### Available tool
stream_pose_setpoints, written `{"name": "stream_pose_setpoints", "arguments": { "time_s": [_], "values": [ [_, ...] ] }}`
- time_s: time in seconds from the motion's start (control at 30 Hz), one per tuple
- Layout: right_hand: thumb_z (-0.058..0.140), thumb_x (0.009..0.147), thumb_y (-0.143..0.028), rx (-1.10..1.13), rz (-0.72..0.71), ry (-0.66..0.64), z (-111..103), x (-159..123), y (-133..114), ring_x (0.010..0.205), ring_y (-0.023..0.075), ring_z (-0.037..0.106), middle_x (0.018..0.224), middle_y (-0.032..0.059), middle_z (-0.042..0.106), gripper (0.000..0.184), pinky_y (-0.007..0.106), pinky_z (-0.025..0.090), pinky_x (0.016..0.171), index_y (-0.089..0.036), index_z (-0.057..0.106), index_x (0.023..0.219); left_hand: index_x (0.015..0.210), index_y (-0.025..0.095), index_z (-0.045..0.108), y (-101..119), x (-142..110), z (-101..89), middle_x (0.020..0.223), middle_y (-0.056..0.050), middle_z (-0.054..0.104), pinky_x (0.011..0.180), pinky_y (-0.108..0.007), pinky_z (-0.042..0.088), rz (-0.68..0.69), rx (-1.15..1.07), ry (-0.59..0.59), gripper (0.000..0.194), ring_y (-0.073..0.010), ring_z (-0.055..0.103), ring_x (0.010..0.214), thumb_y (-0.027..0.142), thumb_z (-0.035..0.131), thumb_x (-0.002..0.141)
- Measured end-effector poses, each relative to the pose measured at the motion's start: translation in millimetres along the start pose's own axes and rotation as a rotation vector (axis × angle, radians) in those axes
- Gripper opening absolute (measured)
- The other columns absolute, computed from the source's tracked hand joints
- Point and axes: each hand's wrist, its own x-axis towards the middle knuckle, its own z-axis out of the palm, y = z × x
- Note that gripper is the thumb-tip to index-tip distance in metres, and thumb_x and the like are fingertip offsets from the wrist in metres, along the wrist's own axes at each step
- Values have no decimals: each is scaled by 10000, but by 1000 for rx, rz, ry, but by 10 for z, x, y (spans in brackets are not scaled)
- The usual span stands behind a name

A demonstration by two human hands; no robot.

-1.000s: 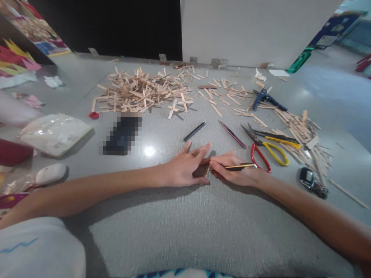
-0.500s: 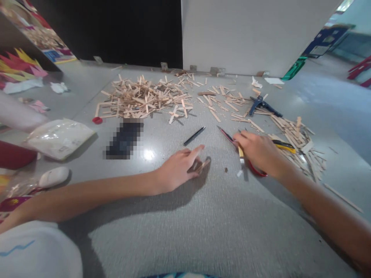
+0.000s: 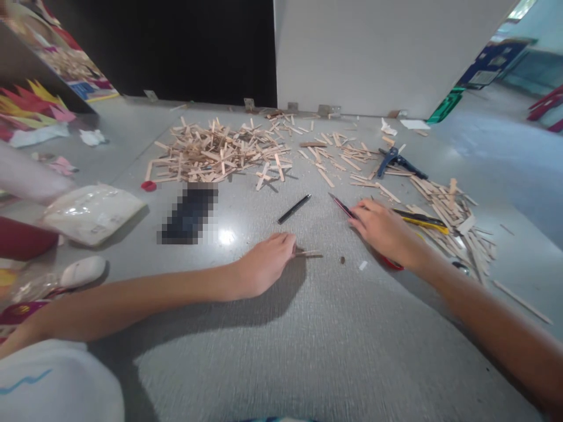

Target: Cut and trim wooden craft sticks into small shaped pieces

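My left hand (image 3: 268, 264) is closed in a pinch, palm down just over the grey table. From its fingertips a thin wooden stick (image 3: 310, 254) points to the right. My right hand (image 3: 382, 228) is curled over a pair of scissors (image 3: 341, 205), fingers closed at the base of the blades. The blades point away to the upper left, and part of a red handle shows under the palm. Between the hands lie a small dark bit (image 3: 342, 260) and a white scrap (image 3: 363, 265). A black pen (image 3: 294, 208) lies beyond my left hand.
A heap of wooden sticks (image 3: 215, 149) lies at the back, with more sticks (image 3: 444, 205) at right. Blue cutting pliers (image 3: 389, 161) and a yellow utility knife (image 3: 422, 220) lie nearby. A blurred-out dark rectangle (image 3: 189, 214), plastic packet (image 3: 94, 214) and white mouse (image 3: 83, 269) are at left.
My left hand has turned and closed, its index finger drawn in, the stick now lying level. My right hand shifted slightly; the yellow-and-white piece below its fingers is out of sight there.
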Motion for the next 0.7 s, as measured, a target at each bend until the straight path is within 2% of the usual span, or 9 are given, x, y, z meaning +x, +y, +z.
{"name": "stream_pose_setpoints", "arguments": {
  "time_s": [0.1,0.17,0.3,0.4,0.53,0.63,0.7],
  "values": [
    [518,1040,-201,62,-18,-18,69,-6,-105,1038,330,687,1043,148,738,230,421,535,878,-175,737,1107,1198,182,514,26,15,-8,786,5,627,594,-269,449,8,-91,16,206,-151,561,601,142,366,1059],
    [502,1018,-168,105,-21,-22,85,-30,-127,999,318,692,1024,143,742,226,408,537,851,-180,713,1099,1308,187,464,61,39,-15,848,-4,657,580,-248,456,36,-256,52,257,-118,562,564,194,315,1098],
    [452,979,-130,182,4,12,38,-94,-190,881,287,703,984,136,732,207,378,525,772,-205,644,976,1228,221,432,98,84,27,990,-36,645,490,-206,450,16,-711,110,171,-97,615,571,344,371,1127],
    [392,1017,-157,224,58,89,-25,-193,-322,732,271,691,857,102,713,211,346,460,629,-206,596,1045,1213,249,377,80,98,89,929,13,599,427,-181,421,-47,-909,113,202,-91,594,530,419,436,1120],
    [355,1098,-278,288,24,172,-28,-406,-543,542,217,619,704,21,668,231,306,391,537,-216,576,1120,1191,261,373,47,103,130,842,57,555,409,-159,390,-51,-982,106,214,-74,543,490,442,463,1124],
    [350,1137,-372,334,-78,201,37,-531,-637,553,202,641,695,21,679,307,280,402,527,-223,608,1062,1198,259,379,41,105,125,835,60,557,411,-164,382,-52,-986,93,214,-72,532,484,441,466,1126],
    [349,1151,-411,352,-127,226,82,-568,-654,550,187,636,665,19,667,378,266,408,524,-226,616,956,1194,255,389,43,105,115,845,55,564,422,-175,390,-62,-987,79,211,-75,536,494,440,464,1127]
  ]
}}
